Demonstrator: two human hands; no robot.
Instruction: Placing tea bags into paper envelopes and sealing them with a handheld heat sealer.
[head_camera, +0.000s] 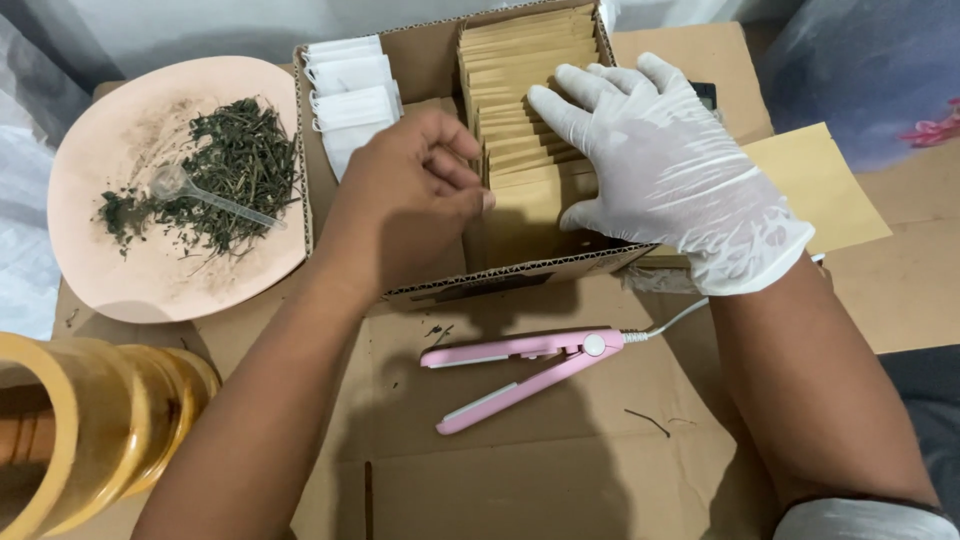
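An open cardboard box holds a long row of brown paper envelopes standing on edge, and a stack of white sachets at its left. My bare left hand reaches into the box, fingers pinched on the near envelopes. My right hand, in a white glove, lies spread over the row, its fingers pressing the envelopes back.
A pink plate at the left carries dried green leaves and a clear plastic spoon. A pink heat-sealer clamp with a white cord lies open on flattened cardboard. Rolls of tape sit bottom left. A loose brown envelope lies right.
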